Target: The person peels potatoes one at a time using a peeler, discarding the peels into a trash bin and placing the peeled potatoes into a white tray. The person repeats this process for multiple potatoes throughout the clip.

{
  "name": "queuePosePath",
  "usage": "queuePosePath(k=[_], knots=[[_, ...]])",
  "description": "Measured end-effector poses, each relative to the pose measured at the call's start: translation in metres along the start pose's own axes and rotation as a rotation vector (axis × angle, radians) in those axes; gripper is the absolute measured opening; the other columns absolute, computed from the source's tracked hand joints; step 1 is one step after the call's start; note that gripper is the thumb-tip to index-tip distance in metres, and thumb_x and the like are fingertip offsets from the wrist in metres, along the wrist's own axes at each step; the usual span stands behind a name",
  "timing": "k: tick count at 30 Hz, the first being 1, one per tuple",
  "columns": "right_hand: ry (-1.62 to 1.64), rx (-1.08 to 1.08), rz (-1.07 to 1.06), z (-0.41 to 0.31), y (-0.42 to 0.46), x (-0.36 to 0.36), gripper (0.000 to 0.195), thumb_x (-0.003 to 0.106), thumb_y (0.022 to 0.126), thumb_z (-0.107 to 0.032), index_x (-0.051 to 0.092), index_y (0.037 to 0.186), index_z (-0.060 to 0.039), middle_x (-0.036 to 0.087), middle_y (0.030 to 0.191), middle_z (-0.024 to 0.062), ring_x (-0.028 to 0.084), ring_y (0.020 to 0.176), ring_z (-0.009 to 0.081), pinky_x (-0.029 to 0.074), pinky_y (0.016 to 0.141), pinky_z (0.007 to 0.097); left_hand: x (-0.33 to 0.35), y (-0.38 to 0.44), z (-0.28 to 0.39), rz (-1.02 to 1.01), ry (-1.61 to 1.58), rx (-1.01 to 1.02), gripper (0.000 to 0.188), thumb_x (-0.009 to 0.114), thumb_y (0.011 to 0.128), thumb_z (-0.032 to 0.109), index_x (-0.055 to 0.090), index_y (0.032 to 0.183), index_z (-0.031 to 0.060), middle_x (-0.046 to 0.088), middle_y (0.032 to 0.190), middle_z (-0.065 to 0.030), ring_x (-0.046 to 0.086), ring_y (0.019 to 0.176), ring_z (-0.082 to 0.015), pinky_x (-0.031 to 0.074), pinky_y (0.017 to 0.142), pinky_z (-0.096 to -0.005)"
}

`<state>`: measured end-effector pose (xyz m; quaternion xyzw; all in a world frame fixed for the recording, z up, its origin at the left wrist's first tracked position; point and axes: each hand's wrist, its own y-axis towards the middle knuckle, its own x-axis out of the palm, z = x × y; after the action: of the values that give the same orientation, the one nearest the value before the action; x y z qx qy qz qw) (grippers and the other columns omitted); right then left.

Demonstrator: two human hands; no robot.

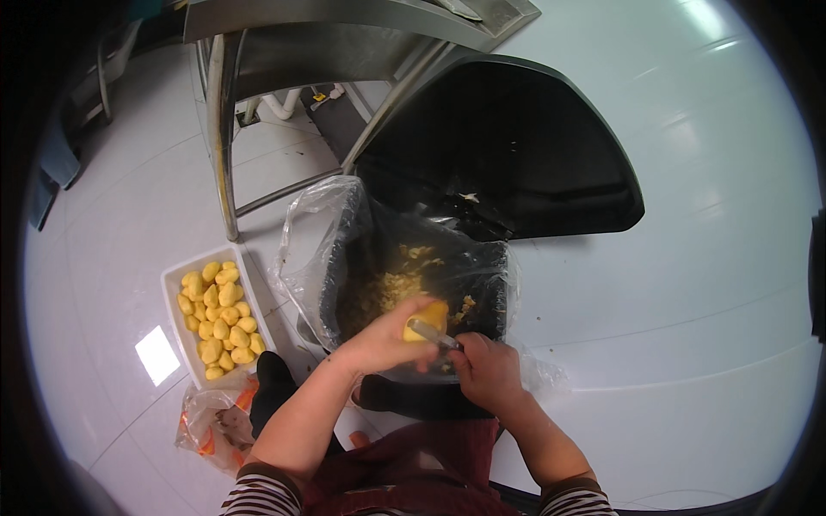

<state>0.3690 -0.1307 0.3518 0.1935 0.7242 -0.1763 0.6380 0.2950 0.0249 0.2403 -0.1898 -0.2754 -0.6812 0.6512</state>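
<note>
My left hand [387, 335] holds a peeled yellow potato [433, 315] above a black bin lined with a clear plastic bag [348, 258]. A peeler [427, 332] with a metal blade lies against the potato's surface, its handle gripped in my right hand [487, 371]. Below my hands, pale peelings [399, 289] lie in the bin, with more stuck to the liner. To the left on the floor, a white plastic tray [173, 300] holds many peeled yellow potatoes [221, 329].
The bin's black lid [516, 142] stands tipped back behind it. A stainless steel table [322, 51] with metal legs stands at the upper left, white pipes [282, 106] beneath. A plastic bag with orange print [216, 422] lies by the tray, near my foot. Glossy white tiles cover the floor.
</note>
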Motion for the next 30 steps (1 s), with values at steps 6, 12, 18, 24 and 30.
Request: queuePosePath(k=[6,12,18,24,30], knots=[[-0.033,-0.094,0.068,0.009,0.002,0.005,0.014,0.061,0.083,-0.018,0.056,0.092,-0.0077,0.062,0.072,0.0142,0.061,0.065,0.0369,0.047,0.055,0.0448,-0.001,0.001,-0.001,0.010,0.071,-0.068,0.058,0.061,0.084,0.002,0.030,0.134,0.0012,0.059,0.082,-0.0100,0.057,0.063,-0.0140,0.048,0.058,-0.0260],[-0.258,0.527,0.058,0.068,0.007,0.004,0.015,0.054,0.087,-0.026,0.057,0.088,-0.0107,0.062,0.077,0.0145,0.062,0.069,0.0350,0.048,0.063,0.0475,0.001,-0.005,-0.002,-0.014,-0.035,-0.032,0.057,0.058,0.087,0.009,0.026,0.133,0.0028,0.056,0.094,-0.0157,0.054,0.060,-0.0155,0.046,0.055,-0.0277],[0.019,0.139,0.109,0.022,-0.014,0.008,0.015,0.054,0.088,-0.025,0.058,0.093,-0.0111,0.065,0.080,0.0134,0.064,0.072,0.0352,0.049,0.064,0.0474,0.001,0.004,-0.011,0.032,-0.269,0.027,0.055,0.059,0.086,0.012,0.026,0.130,0.0093,0.056,0.095,-0.0178,0.047,0.057,-0.0156,0.040,0.052,-0.0259],[-0.009,0.064,0.050,0.023,-0.006,0.017,0.017,0.053,0.089,-0.026,0.058,0.094,-0.0113,0.065,0.080,0.0143,0.063,0.073,0.0358,0.049,0.064,0.0484,0.001,0.003,-0.015,0.036,-0.442,-0.029,0.050,0.056,0.086,0.014,0.028,0.127,0.0156,0.054,0.094,-0.0208,0.043,0.055,-0.0156,0.035,0.048,-0.0244],[-0.043,0.508,0.124,0.076,0.013,0.020,0.020,0.051,0.091,-0.029,0.055,0.097,-0.0097,0.065,0.081,0.0196,0.061,0.076,0.0436,0.047,0.065,0.0513,0.000,0.009,-0.007,0.008,-0.589,-0.042,0.046,0.054,0.086,0.015,0.031,0.126,0.0184,0.053,0.093,-0.0232,0.042,0.055,-0.0148,0.033,0.045,-0.0237]])
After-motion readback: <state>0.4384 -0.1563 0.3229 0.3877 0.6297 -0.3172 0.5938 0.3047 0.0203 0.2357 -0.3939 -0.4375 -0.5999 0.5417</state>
